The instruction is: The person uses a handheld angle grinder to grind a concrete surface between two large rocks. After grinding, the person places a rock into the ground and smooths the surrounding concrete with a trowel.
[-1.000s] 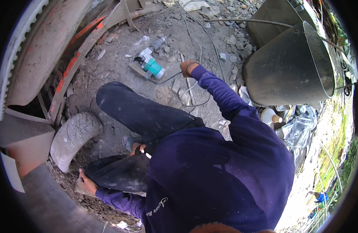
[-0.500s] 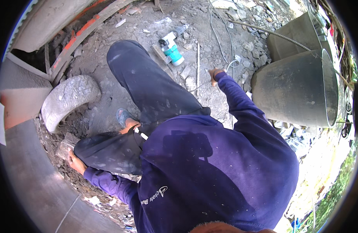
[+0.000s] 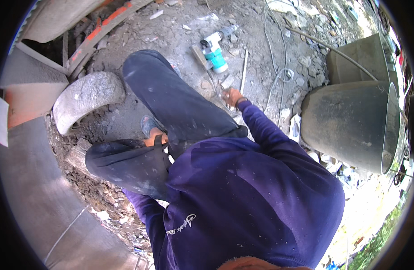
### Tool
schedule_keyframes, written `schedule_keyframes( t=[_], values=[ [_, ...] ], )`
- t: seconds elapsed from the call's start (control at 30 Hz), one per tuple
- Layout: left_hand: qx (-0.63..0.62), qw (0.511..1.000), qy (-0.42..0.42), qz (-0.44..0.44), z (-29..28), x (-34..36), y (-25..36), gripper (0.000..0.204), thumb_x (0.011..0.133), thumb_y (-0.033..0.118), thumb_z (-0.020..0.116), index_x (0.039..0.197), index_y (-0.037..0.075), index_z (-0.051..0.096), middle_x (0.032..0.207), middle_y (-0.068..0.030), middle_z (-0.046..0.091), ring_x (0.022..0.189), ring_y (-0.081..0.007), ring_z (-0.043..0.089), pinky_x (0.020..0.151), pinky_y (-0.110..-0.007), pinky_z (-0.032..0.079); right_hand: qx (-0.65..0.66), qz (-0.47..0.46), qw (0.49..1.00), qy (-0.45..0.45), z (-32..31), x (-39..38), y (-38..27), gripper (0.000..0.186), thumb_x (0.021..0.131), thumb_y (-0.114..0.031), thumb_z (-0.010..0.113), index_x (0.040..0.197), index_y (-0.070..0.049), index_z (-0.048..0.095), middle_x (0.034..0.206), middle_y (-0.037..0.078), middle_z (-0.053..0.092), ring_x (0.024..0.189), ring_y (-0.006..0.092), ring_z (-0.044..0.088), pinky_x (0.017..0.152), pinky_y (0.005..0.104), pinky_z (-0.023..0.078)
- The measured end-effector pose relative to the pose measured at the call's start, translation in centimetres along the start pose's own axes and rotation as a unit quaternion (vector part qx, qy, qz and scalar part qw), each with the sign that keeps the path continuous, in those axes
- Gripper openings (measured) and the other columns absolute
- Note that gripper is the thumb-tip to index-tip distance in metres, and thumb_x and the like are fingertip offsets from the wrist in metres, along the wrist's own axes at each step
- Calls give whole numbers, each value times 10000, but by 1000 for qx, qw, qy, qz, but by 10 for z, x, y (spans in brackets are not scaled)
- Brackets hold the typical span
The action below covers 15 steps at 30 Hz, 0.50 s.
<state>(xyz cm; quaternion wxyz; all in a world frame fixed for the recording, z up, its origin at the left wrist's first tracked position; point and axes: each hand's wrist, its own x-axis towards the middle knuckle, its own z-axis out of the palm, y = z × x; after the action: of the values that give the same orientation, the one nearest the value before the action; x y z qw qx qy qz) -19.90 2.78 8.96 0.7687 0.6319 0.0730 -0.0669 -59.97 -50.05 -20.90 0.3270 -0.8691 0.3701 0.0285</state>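
My right hand (image 3: 234, 97) is low over the ground beyond my raised thigh, fingers curled round a thin grey power cord (image 3: 214, 85). That cord runs up to a teal-and-white power tool (image 3: 214, 53), like a rotary hammer, lying on its side in the dirt. Close by the hand are a small stone chunk (image 3: 227, 81) and a thin straight rod (image 3: 244, 72). The left sleeve (image 3: 142, 206) passes behind my bent leg, which hides my left hand. Past that knee a rough block (image 3: 79, 155) rests on the soil.
A curved, cement-caked piece (image 3: 88, 101) stands at the left, near an orange-marked metal frame (image 3: 101, 32). Two large dark tubs (image 3: 346, 123) stand at the right, a ribbed steel bar (image 3: 330, 47) across the rear one. Loose cord (image 3: 285, 74) and rubble lie between.
My right hand has moved left and closer to the power tool; the cord loop it was near now lies on the ground. My left hand has left the block and gone behind my leg.
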Motion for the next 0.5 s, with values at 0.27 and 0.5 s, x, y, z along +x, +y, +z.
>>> schedule_keyframes(
  t=[0.27, 0.5],
  values=[
    [68, 998, -6, 3, 50, 26, 9, 577, 1078, 420, 488, 1431, -30, 574, 1425, -194, 599, 1282, -271, 582, 1095, -374, 452, 239, 201, 921, 232, -147, 21, 66, 404, 896, -349, 733, 1147, -35, 764, 1052, 188, 782, 998, 314, 759, 910, 393, 575],
    [62, 997, 26, 31, 68, 44, 16, 571, 1077, 417, 488, 1425, -26, 578, 1412, -194, 608, 1273, -271, 589, 1090, -375, 457, 33, 220, 974, 47, -22, 4, 86, 452, 900, -456, 708, 1108, -61, 780, 1050, 223, 770, 1010, 345, 751, 932, 443, 567]
  ],
)
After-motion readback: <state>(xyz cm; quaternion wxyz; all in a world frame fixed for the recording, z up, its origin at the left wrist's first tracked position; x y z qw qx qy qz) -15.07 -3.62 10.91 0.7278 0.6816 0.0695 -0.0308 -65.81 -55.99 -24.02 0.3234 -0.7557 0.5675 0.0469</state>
